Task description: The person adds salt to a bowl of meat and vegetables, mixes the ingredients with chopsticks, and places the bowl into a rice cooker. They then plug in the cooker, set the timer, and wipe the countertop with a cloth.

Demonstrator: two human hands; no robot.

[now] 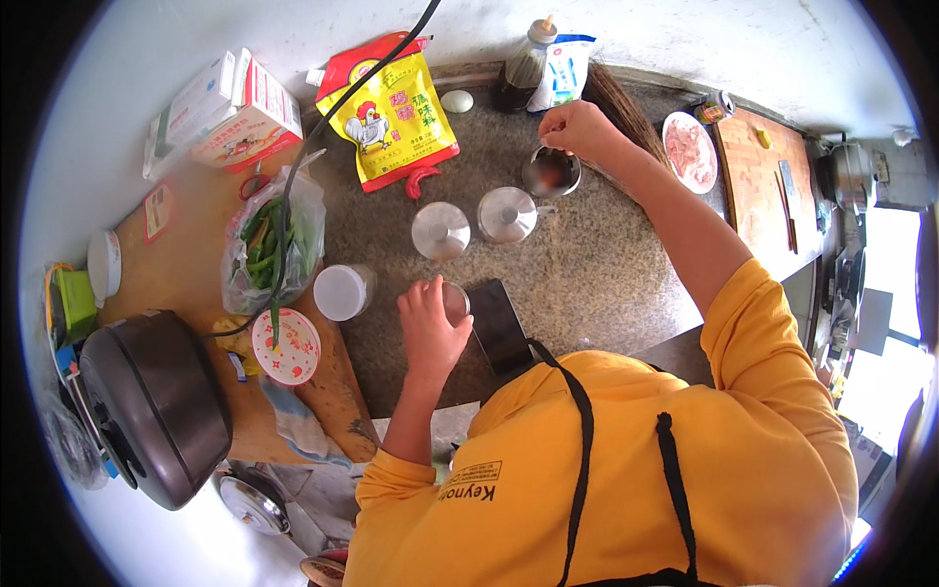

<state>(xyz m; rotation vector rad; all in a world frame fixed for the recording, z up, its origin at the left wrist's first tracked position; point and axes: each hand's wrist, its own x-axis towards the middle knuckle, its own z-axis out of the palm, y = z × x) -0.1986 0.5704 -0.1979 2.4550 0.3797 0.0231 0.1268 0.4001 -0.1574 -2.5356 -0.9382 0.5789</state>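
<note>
My left hand curls around the side of a small round container near the counter's front. Most of that container is hidden under my fingers. My right hand is raised over an open metal-rimmed pot with dark reddish contents. Its thumb and fingers are pinched together at the pot's far rim; whether something small is between them I cannot make out. Two round metal lids with knobs, one on the left and one on the right, lie between my hands. A black phone rests beside my left hand.
A yellow seasoning bag, an egg and a dark sauce bottle stand along the wall. Green peppers fill a plastic bag at left. A plate of raw meat and a cutting board are at right. A black cable hangs across.
</note>
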